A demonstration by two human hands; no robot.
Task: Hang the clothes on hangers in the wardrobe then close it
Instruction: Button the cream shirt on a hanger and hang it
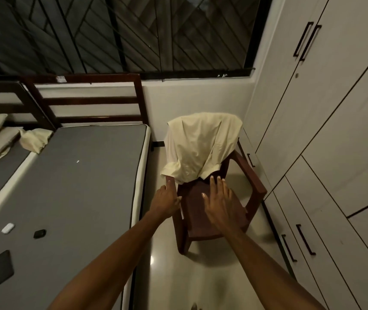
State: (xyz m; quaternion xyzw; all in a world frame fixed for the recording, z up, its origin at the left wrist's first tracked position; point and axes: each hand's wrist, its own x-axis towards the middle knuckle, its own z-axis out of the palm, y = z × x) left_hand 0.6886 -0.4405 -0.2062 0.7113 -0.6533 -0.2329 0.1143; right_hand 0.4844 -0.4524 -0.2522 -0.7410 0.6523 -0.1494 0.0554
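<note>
Head view: cream shirt over chair back, just beyond both hands' slack, empty grips—L hand, R hand.

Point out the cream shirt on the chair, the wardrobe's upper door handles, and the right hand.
cream shirt [200, 146]: head view, middle of the cloth draped over the chair back.
upper door handles [307, 42]: head view, dark bars where two shut doors meet.
right hand [219, 201]: head view, back of the hand, fingers straight.

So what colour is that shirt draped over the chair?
The shirt is pale cream-yellow, plain with no pattern, clearest in the head view.
</note>
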